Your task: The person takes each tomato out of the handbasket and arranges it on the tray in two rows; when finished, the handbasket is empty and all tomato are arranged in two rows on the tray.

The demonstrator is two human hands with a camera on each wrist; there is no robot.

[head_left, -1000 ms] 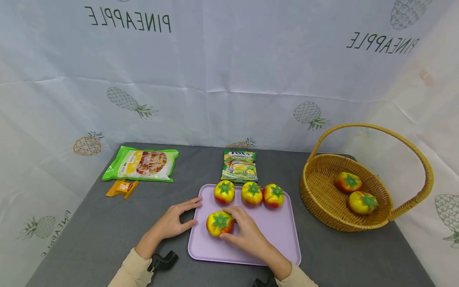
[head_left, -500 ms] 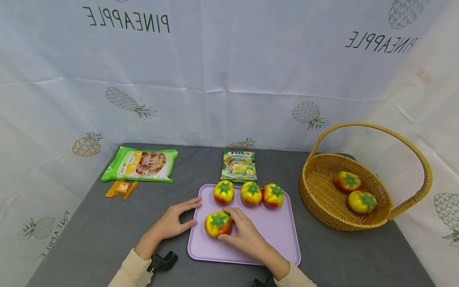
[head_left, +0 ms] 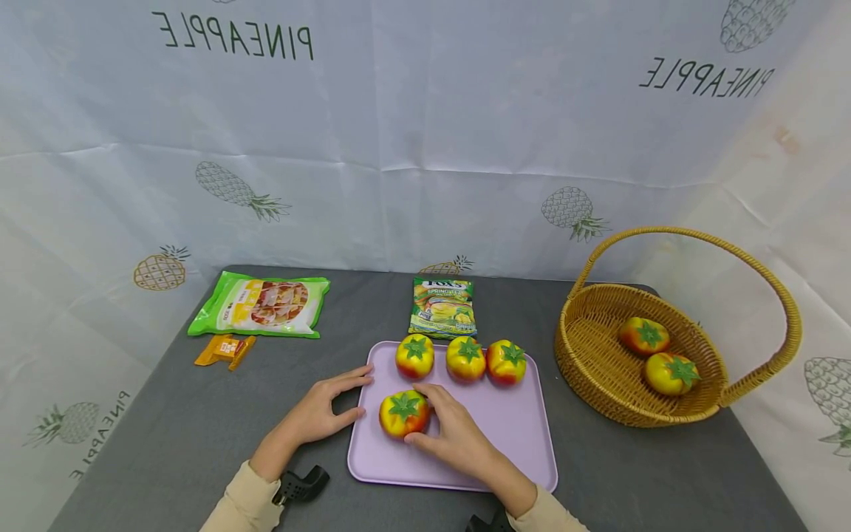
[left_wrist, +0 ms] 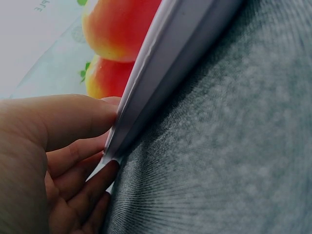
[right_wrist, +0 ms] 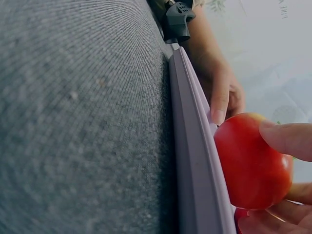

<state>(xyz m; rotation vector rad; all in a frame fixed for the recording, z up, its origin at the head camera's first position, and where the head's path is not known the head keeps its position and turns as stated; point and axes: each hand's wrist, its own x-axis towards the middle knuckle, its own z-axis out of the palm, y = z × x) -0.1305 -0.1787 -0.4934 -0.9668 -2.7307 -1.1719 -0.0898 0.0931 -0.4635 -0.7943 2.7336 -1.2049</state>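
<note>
In the head view, a light purple tray [head_left: 492,443] lies on the grey table. My left hand [head_left: 322,410] is at its left edge, thumb and fingers spread apart and touching the rim [left_wrist: 139,73]. On the tray my right hand [head_left: 459,436] grips a yellow and red tomato [head_left: 403,415] with a green star-shaped top, thumb and fingers around its right side. The right wrist view shows the red side of this tomato [right_wrist: 253,161] just above the tray rim. Along the tray's far edge sit three more tomatoes [head_left: 414,357].
To the right stands a wicker basket [head_left: 598,399] with a tall handle and two tomatoes [head_left: 670,374] inside. A green snack bag [head_left: 266,304] and a small orange packet [head_left: 224,350] lie at the far left. Behind the tray is a green sachet [head_left: 442,307].
My right hand and the tomato it grips have shifted very slightly left on the tray. The left hand stays at the tray's edge.
</note>
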